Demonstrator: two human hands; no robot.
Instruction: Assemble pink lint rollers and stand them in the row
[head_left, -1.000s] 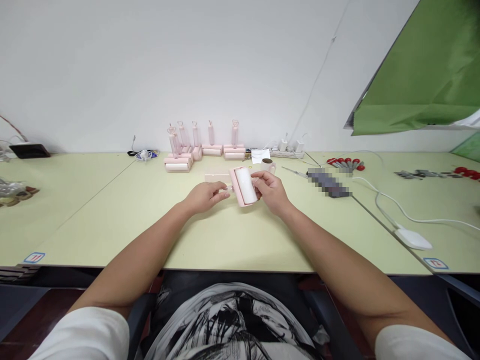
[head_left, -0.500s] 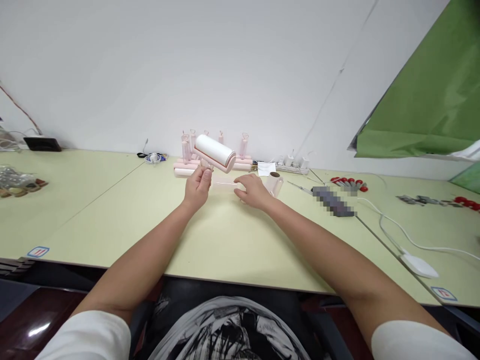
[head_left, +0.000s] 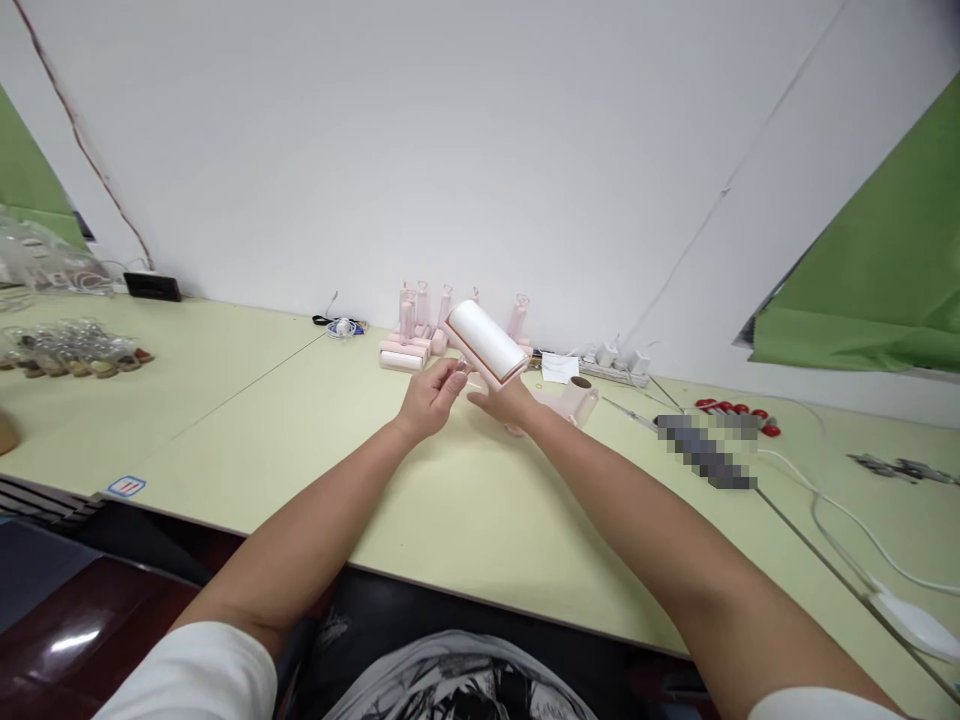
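My left hand (head_left: 431, 400) is closed around the handle of a lint roller with a white paper roll (head_left: 491, 338) and pale pink frame, lifted and tilted above the table. Behind and below the roller is my right hand (head_left: 501, 402); its fingers are mostly hidden by the roller, with only a thumb or finger edge showing. A translucent pinkish plastic piece (head_left: 475, 382) shows between the hands; whether the right hand grips it I cannot see. To the right, a paper roll with a brown core (head_left: 580, 384) stands beside clear pinkish plastic.
Several pink lint rollers (head_left: 405, 355) lie at the wall, with upright pink handles (head_left: 407, 318) among them. A power strip (head_left: 619, 372) and white paper (head_left: 560, 367) are to their right. Further right lie a blurred dark object (head_left: 705, 455), red-ended items (head_left: 739, 412) and a white cable (head_left: 840, 545).
The view has turned left, so the table things sit further right. The lint roller has tilted more steeply and now overlaps my right hand, which was visible beside it before.
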